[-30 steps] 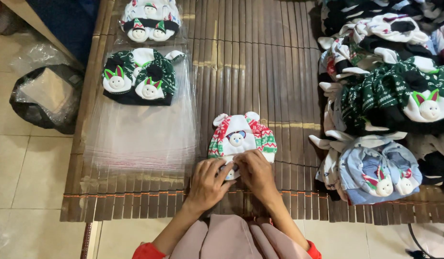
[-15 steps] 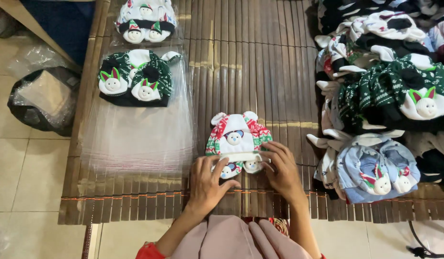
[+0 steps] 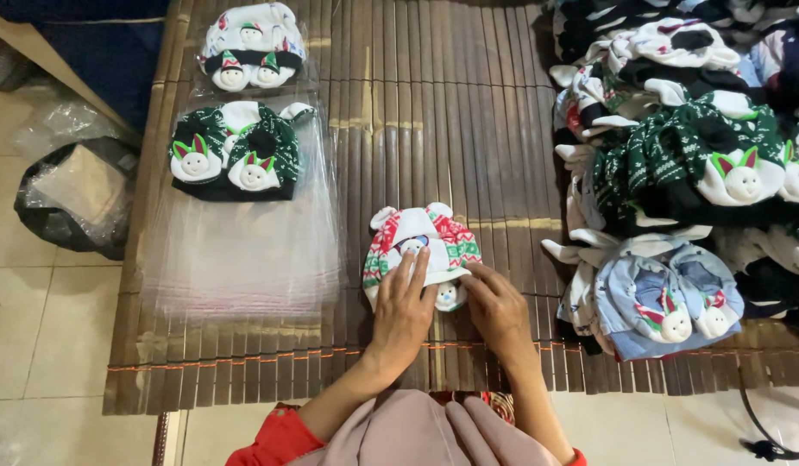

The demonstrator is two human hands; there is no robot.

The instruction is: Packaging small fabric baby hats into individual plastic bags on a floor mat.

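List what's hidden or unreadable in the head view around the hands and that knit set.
- Red-and-white knit set: lower part hidden under left hand and right hand.
- Palms: face down, unseen.
- Pile of knit sets: cut off by right edge.
- Clear bags: count unreadable, transparent stack.

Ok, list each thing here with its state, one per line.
Red-and-white knit set: flat on the mat, unbagged, under both hands.
Left hand: pressed flat on it.
Right hand: resting on its lower edge.
Clear bags: stacked flat.
Green set: lying on the bags.
Blue set: folded, unbagged.
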